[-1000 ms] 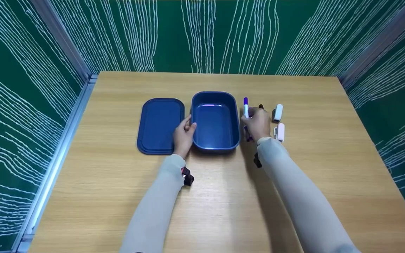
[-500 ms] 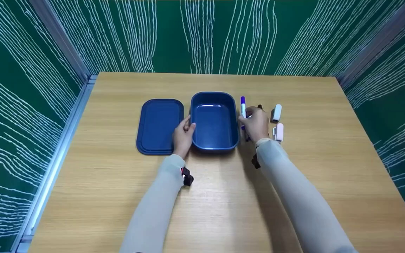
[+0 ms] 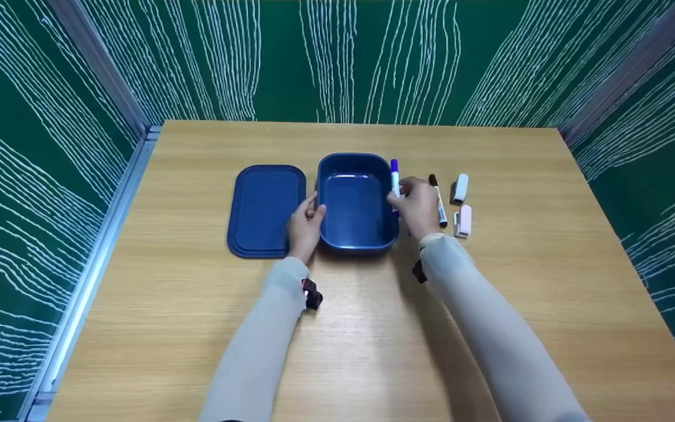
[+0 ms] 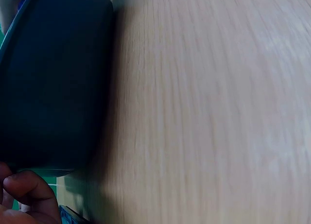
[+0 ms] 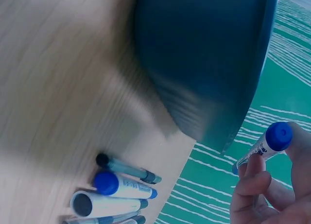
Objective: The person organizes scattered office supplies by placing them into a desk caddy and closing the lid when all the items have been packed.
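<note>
pinching marker (image 3: pixel 395 176): right hand (image 3: pixel 419 205), shifted left nearer box (image 3: pixel 356 217) | left hand (image 3: pixel 304 227): thumb and forefinger apart, touching it

Tabletop (image 3: pixel 367 328), head: glare 6 o'clock
Right sleeve (image 3: pixel 495 316): shadow 5 o'clock
Box (image 4: pixel 53 88), left wrist: dim, 9 o'clock

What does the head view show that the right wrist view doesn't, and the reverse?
Only the head view: the flat blue rectangular lid, the pale stapler-shaped object, the pink stapler-shaped object, and inside the rounded blue container.

Only the right wrist view: a clear look at the lying blue-capped white marker.

Both: the right hand pinching the white marker with blue-purple ends, plus container and wooden table.
</note>
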